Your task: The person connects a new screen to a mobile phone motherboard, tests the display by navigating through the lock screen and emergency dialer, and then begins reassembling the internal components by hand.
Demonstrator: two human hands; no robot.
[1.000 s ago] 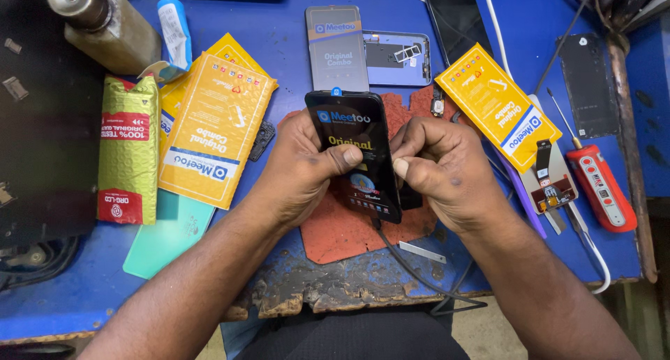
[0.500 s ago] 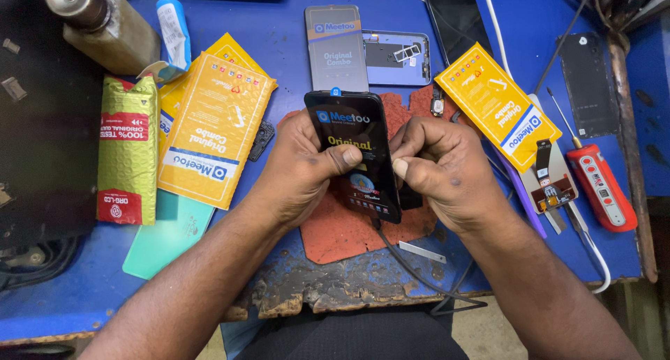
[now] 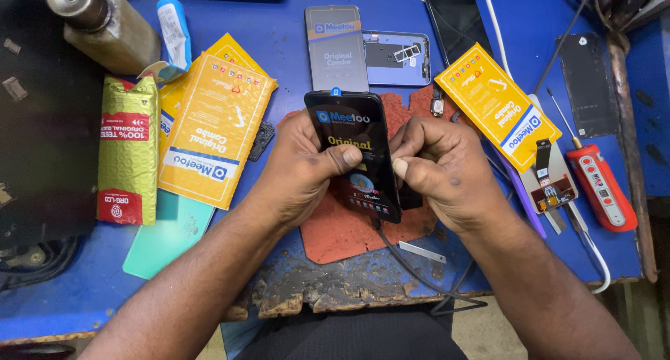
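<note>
Both hands clamped on black phone screen (image 3: 354, 154), held up over red mat (image 3: 342, 231) near tabletop (image 3: 293, 53) front edge. Left hand (image 3: 303, 168) grips left side, thumb on glass; right hand (image 3: 436, 168) pinches right edge. Protective film w/ print still on the glass, dark cable (image 3: 412, 273) hangs from bottom end, so looks part-fitted, not finished. Around: yellow packets (image 3: 209, 137) left, another yellow packet (image 3: 495, 105) right, phone frame (image 3: 396, 58) toward back edge, red screwdriver (image 3: 600, 189) right side, green pouch (image 3: 128, 151) far left. Nothing blocks hands.
</note>
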